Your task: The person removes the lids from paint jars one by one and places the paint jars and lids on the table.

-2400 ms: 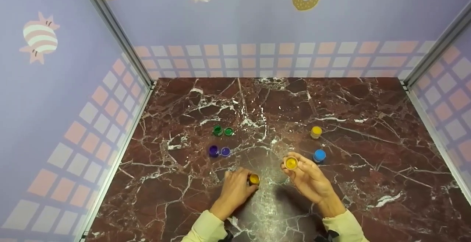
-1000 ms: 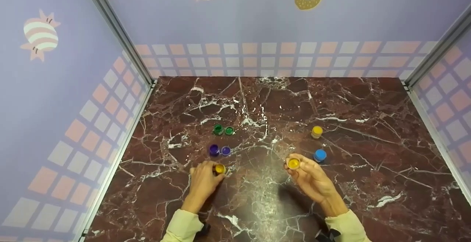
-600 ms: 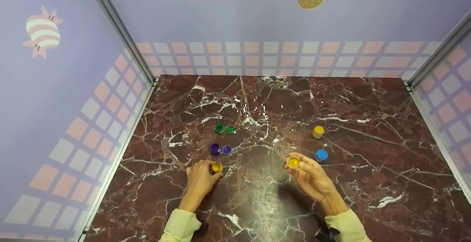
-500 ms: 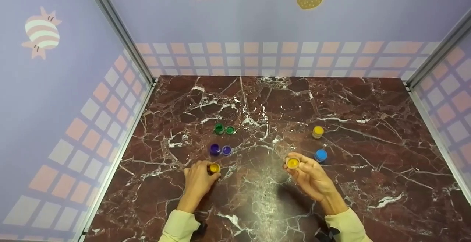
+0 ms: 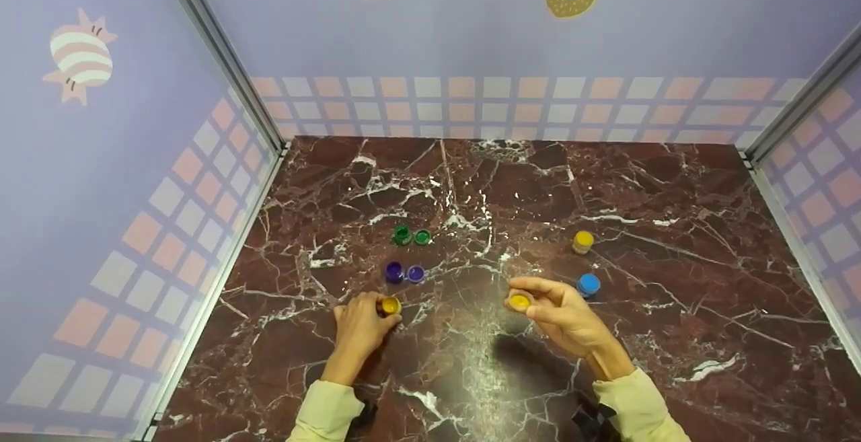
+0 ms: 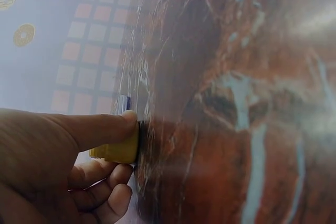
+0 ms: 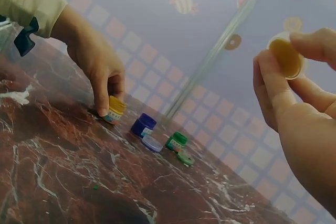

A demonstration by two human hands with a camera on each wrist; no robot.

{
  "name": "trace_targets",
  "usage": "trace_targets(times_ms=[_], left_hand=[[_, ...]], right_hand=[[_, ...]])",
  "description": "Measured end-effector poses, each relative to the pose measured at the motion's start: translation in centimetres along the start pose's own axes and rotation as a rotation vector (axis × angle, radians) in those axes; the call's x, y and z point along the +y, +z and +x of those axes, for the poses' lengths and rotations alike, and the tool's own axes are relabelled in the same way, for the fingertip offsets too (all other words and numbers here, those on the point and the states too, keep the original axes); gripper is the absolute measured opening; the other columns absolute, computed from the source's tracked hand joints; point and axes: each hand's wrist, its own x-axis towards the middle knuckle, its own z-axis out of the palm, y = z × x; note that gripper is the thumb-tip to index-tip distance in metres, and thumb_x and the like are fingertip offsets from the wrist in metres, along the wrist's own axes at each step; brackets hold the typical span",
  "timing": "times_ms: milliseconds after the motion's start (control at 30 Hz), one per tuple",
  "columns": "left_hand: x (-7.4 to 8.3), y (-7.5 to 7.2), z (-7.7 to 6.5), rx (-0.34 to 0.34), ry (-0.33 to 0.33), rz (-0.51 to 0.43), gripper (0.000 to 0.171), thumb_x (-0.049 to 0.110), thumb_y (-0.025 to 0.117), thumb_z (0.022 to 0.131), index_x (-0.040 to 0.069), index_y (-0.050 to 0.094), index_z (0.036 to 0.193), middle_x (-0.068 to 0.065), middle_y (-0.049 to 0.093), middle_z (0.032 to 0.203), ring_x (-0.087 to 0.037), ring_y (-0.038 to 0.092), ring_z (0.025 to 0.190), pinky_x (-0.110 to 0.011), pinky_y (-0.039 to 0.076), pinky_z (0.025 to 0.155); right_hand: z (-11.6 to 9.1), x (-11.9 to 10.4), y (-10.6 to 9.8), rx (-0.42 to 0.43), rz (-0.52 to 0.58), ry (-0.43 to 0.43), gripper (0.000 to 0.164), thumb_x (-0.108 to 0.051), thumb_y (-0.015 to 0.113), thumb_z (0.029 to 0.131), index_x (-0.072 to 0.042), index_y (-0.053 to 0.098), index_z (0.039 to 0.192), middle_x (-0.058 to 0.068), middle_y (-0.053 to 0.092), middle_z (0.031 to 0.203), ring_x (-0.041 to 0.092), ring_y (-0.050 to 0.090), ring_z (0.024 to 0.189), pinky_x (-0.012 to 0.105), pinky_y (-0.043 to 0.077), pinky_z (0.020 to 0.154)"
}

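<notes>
My left hand (image 5: 362, 326) grips a small uncapped jar of yellow paint (image 5: 391, 305), which stands on the table nearer me than the purple pair. The jar's label shows in the right wrist view, under the left hand's fingers (image 7: 101, 98). Its yellow-coated lid (image 5: 520, 302) is pinched between the thumb and fingers of my right hand (image 5: 566, 315), held above the table with its inside turned up. An open purple paint jar (image 5: 395, 272) has its lid (image 5: 416, 274) lying at its right. Behind them sits an open green paint jar (image 5: 402, 235), with its lid (image 5: 422, 237) beside it.
On the right stand a capped yellow-lidded jar (image 5: 583, 241) and, nearer me, a capped blue-lidded jar (image 5: 588, 285), close behind the right hand. Patterned panels (image 5: 498, 31) enclose the marble-look table (image 5: 672, 334) at the back and both sides.
My left hand has carried the yellow paint jar leftward, in front of the purple jar. Lately the right hand has turned and shifted slightly left, still pinching the lid.
</notes>
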Motion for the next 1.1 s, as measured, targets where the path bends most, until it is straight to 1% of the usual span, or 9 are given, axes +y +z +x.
trace_targets(times_ms=[100,233,333,433,533,667,767,900,1100], left_hand=[[0.0,-0.1,0.0,0.004,-0.002,-0.005,0.036,0.024,0.089,0.079,0.004,0.070,0.101,-0.009,0.069,0.094,-0.032,0.066,0.091,-0.052,0.036,0.084],[-0.1,-0.2,0.1,-0.008,-0.005,0.004,0.036,0.025,0.089,0.080,0.005,0.070,0.102,-0.009,0.070,0.095,-0.032,0.066,0.093,-0.052,0.036,0.085],[-0.1,-0.3,0.2,-0.015,-0.014,0.016,0.036,0.026,0.089,0.080,0.005,0.071,0.103,-0.009,0.070,0.097,-0.032,0.066,0.094,-0.053,0.036,0.086],[-0.1,-0.4,0.2,-0.021,-0.027,0.018,0.036,0.025,0.088,0.080,0.005,0.072,0.105,-0.010,0.070,0.098,-0.033,0.065,0.096,-0.053,0.036,0.087],[0.0,-0.3,0.1,-0.027,-0.029,0.014,0.036,0.025,0.088,0.081,0.005,0.072,0.106,-0.010,0.071,0.099,-0.034,0.065,0.097,-0.053,0.036,0.087],[0.0,0.0,0.2,-0.018,-0.021,0.002,0.037,0.025,0.088,0.081,0.005,0.071,0.106,-0.009,0.070,0.098,-0.034,0.065,0.097,-0.053,0.036,0.088],[0.0,0.1,0.0,-0.026,-0.025,-0.005,0.036,0.024,0.088,0.081,0.005,0.071,0.105,-0.009,0.069,0.097,-0.033,0.065,0.096,-0.054,0.035,0.089],[0.0,0.1,-0.2,-0.042,-0.042,-0.006,0.036,0.025,0.089,0.081,0.005,0.071,0.105,-0.008,0.069,0.098,-0.033,0.065,0.098,-0.054,0.036,0.090],[0.0,-0.3,0.3,-0.032,-0.035,0.007,0.038,0.025,0.089,0.079,0.004,0.071,0.105,-0.009,0.070,0.098,-0.033,0.066,0.098,-0.054,0.036,0.090]], right_hand=[[0.3,0.0,0.1,-0.020,-0.055,0.013,0.049,0.025,0.043,0.095,0.015,0.049,0.142,0.019,0.059,0.136,0.024,0.062,0.123,0.033,0.043,0.109],[0.7,0.2,0.0,-0.015,-0.141,0.032,0.050,0.026,0.047,0.092,0.017,0.048,0.141,0.018,0.061,0.134,0.020,0.063,0.120,0.031,0.046,0.106],[1.1,0.4,0.2,0.029,-0.242,0.076,0.049,0.025,0.052,0.090,0.020,0.048,0.139,0.015,0.065,0.127,0.017,0.066,0.115,0.029,0.049,0.101],[1.7,0.6,0.5,0.079,-0.366,0.140,0.050,0.021,0.057,0.087,0.025,0.045,0.136,0.011,0.069,0.120,0.016,0.068,0.109,0.027,0.053,0.096],[2.2,0.9,0.9,0.130,-0.460,0.199,0.052,0.017,0.062,0.087,0.028,0.043,0.134,0.013,0.069,0.115,0.017,0.068,0.105,0.026,0.055,0.090],[3.2,1.6,1.5,0.198,-0.572,0.250,0.052,0.010,0.068,0.088,0.025,0.047,0.133,0.021,0.067,0.110,0.016,0.067,0.096,0.022,0.056,0.078],[3.9,2.2,1.9,0.230,-0.647,0.286,0.049,0.006,0.071,0.087,0.020,0.054,0.131,0.023,0.067,0.109,0.015,0.067,0.093,0.021,0.055,0.075],[4.7,3.1,2.1,0.233,-0.676,0.314,0.046,0.006,0.070,0.087,0.017,0.057,0.129,0.019,0.068,0.109,0.016,0.067,0.092,0.022,0.056,0.078],[6.1,4.1,2.3,0.236,-0.698,0.319,0.047,0.004,0.072,0.085,0.017,0.057,0.127,0.013,0.068,0.106,0.015,0.064,0.087,0.020,0.054,0.074]])
